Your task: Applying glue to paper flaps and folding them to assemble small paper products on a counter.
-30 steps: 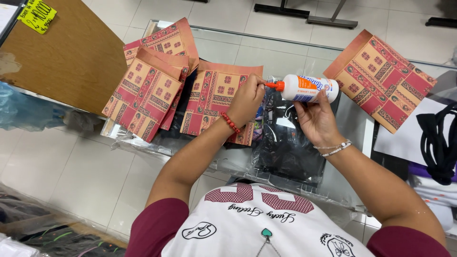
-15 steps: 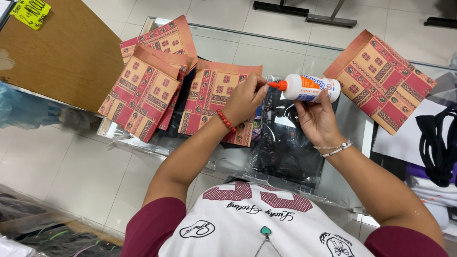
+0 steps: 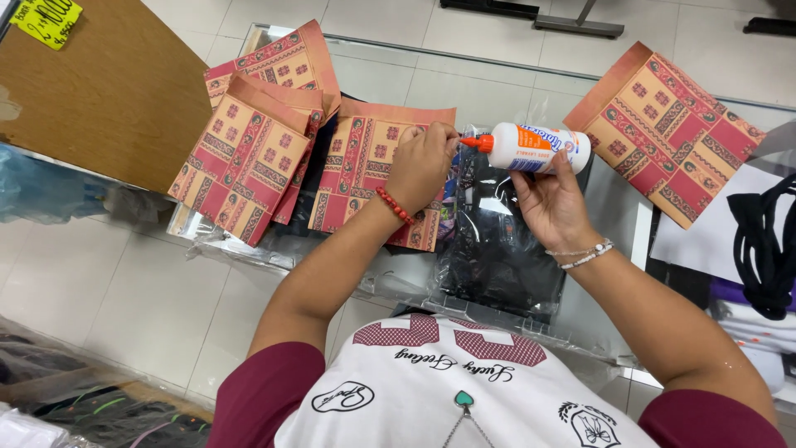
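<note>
My right hand (image 3: 549,199) holds a white glue bottle (image 3: 535,147) on its side, orange nozzle pointing left. My left hand (image 3: 421,162), with a red bead bracelet at the wrist, rests fisted on a red-and-tan patterned paper bag (image 3: 361,170), its fingertips at the nozzle. Under both hands lies a black item in clear plastic wrap (image 3: 496,249) on a glass table (image 3: 398,70).
More patterned paper bags lie overlapped at the left (image 3: 249,149) and one lies apart at the right (image 3: 667,129). A brown board (image 3: 108,91) with a yellow tag sits far left. Black cords (image 3: 763,241) and white sheets lie at the right edge. Tiled floor shows through the glass.
My left hand has shifted slightly right, up to the bottle's orange nozzle. The bottle and my right hand stay almost where they were.
</note>
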